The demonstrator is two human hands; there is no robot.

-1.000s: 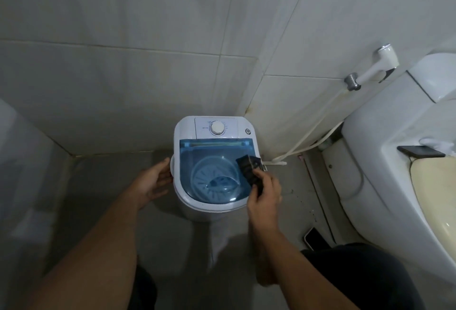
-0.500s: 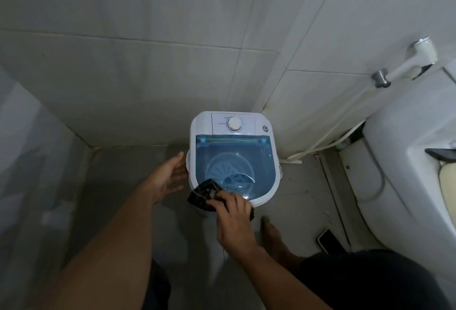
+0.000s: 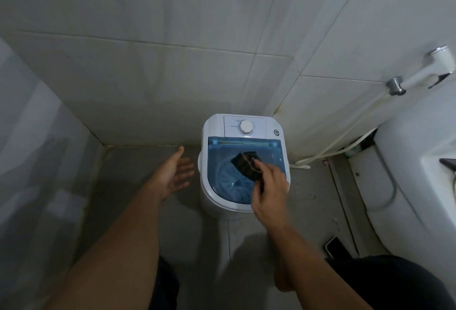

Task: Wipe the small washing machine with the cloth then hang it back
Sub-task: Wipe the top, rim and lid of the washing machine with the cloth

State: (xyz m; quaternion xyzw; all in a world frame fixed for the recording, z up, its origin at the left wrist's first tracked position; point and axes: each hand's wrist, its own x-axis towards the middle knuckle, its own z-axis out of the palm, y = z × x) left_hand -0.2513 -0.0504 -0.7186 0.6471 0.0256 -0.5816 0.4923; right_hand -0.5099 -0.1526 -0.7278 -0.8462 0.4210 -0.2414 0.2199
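A small white washing machine (image 3: 214, 125) with a see-through blue lid (image 3: 219, 161) and a round white dial stands on the floor in the tiled corner. My right hand (image 3: 270, 190) is shut on a dark folded cloth (image 3: 245, 164) and presses it on the lid's middle right. My left hand (image 3: 174, 174) hovers open just left of the machine, palm turned toward it, not touching it.
A white toilet (image 3: 414, 161) fills the right side, with a bidet sprayer (image 3: 434, 67) on the wall above and its hose running down behind. A phone (image 3: 335, 246) lies on the floor near my bare foot (image 3: 283, 277). Tiled walls close in behind and left.
My right hand has carried the cloth from the lid's front left corner up to its middle right. My left hand has come off the machine's side and opened.
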